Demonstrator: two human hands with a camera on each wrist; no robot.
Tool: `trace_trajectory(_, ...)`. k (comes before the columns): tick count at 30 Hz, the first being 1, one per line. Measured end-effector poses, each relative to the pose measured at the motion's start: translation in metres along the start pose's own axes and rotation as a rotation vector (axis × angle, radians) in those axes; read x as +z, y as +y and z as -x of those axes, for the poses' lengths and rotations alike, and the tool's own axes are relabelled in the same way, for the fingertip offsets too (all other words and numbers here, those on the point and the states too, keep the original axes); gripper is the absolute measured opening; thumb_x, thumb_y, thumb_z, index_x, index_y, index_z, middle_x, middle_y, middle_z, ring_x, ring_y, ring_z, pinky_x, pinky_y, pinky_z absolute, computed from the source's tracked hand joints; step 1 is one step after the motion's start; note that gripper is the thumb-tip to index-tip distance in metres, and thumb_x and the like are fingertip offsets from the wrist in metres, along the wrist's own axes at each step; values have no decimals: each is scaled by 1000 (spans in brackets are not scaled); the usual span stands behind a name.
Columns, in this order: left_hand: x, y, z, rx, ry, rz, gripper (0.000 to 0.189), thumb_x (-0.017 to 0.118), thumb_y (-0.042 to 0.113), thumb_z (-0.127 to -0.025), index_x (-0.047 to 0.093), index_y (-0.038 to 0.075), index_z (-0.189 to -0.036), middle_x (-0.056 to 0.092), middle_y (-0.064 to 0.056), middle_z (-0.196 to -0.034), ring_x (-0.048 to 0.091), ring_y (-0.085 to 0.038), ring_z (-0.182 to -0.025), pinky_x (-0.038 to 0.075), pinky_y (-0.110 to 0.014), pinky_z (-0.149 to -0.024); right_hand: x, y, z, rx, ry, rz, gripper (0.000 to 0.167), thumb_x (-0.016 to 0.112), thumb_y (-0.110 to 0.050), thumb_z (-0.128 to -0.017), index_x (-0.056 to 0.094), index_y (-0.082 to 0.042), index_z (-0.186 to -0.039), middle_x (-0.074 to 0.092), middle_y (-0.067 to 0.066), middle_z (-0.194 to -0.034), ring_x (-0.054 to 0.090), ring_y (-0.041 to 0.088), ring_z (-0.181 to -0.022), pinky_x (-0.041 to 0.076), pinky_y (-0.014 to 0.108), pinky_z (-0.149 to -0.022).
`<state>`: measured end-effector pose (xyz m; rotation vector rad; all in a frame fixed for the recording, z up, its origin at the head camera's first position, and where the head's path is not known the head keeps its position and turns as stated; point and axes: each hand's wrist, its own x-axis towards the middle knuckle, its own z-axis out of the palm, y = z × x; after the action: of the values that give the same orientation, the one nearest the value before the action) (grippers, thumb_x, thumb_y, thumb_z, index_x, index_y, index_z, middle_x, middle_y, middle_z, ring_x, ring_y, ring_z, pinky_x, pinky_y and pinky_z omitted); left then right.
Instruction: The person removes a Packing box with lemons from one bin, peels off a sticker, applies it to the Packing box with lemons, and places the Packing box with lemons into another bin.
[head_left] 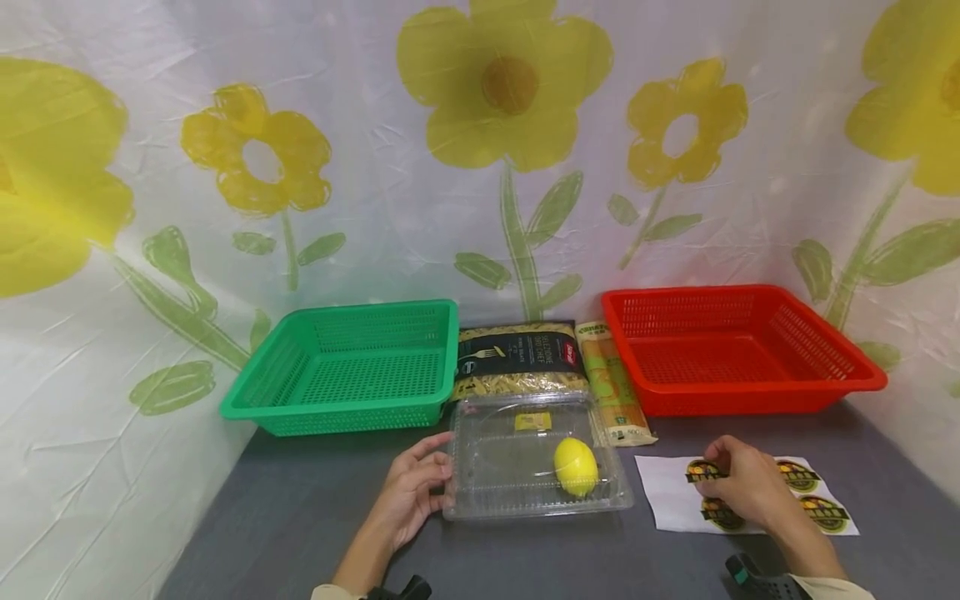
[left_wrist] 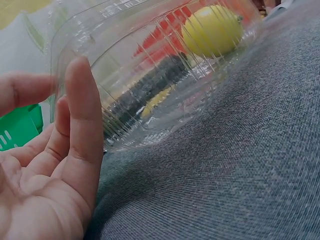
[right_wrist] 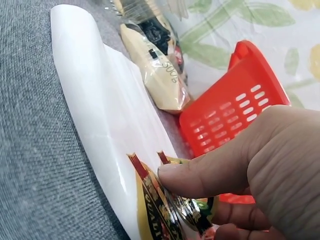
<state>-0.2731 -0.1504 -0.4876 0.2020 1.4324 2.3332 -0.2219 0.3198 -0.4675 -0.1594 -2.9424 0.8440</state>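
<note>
A clear plastic clamshell box (head_left: 495, 467) stands on the table with its lid down; inside are a yellow lemon (head_left: 576, 467) and a small yellow packet (head_left: 533, 421). My left hand (head_left: 411, 487) is at the box's left side, its loosely extended fingers touching the wall. To the right lies a white sheet (head_left: 667, 492) bearing several round black-and-gold stickers (head_left: 823, 512). My right hand (head_left: 750, 483) pinches one sticker (head_left: 702, 472) between thumb and fingers, over the sheet. Up close in the right wrist view, the sheet (right_wrist: 95, 100) has a curled edge.
A green basket (head_left: 337, 417) stands at the back left and a red basket (head_left: 757, 400) at the back right. Between them lie a bag of pasta (head_left: 517, 358) and a long pack of noodles (head_left: 618, 400). A flowered cloth (head_left: 375, 208) hangs behind.
</note>
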Motion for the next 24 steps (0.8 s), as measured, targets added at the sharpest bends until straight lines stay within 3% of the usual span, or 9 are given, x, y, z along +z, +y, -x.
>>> trace_trajectory(10,0,-1,1,7,-1,-8,65,57,-5,-94,29,1,-152,59,1,-88,59,-11,-68,57,-26,-55,1,1,5,-71,89,-12,10,73,-3,-84,68,-5,-92,62,1,-78,54,18,-73,41,33,-65)
trace_trajectory(19,2,-1,0,1,-3,-4,65,58,-5,-93,31,2,-152,60,0,-89,59,-11,-68,58,-26,-55,-9,1,9,-51,71,-76,5,70,-7,-90,70,-6,-95,65,1,-78,55,16,-70,41,31,-62)
trace_trajectory(24,1,-2,2,10,9,-8,66,58,-5,-93,31,1,-152,60,1,-88,58,-11,-67,58,-26,-55,-17,-11,6,-41,51,-94,6,67,-10,-94,70,-5,-97,67,3,-84,56,18,-74,43,30,-64)
